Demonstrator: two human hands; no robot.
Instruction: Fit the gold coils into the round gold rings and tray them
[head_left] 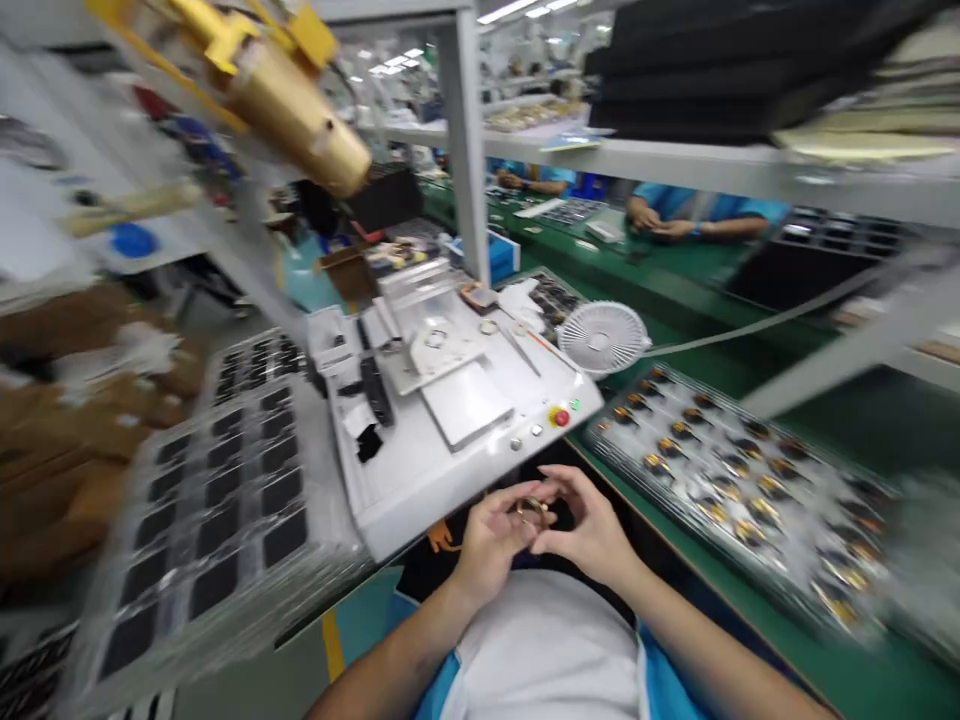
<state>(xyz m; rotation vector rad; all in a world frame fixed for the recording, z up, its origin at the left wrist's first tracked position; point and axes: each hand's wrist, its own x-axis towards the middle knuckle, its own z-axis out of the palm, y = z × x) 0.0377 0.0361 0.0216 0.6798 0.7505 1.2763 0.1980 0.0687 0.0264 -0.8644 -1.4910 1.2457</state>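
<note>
A small round gold-rimmed part (pixel 532 508), like a watch case, sits between my two hands, above my lap. The fingers of my left hand (pixel 489 535) are closed around it from the left. From the other side, my right hand (pixel 592 530) reaches in with thumb and fingertips curled at the same part. Fine detail of it is too small to make out. Just beyond my hands stands a white bench machine (pixel 409 490) with a red button (pixel 561 417) on its front corner.
At right, a clear tray (pixel 720 470) holds several gold-and-dark round parts. A white round fan (pixel 604 338) stands behind it. Trays with dark squares (pixel 217 500) lie at left. A gold cylinder (pixel 300 115) hangs overhead. Co-workers' hands (pixel 660 220) show across the green bench.
</note>
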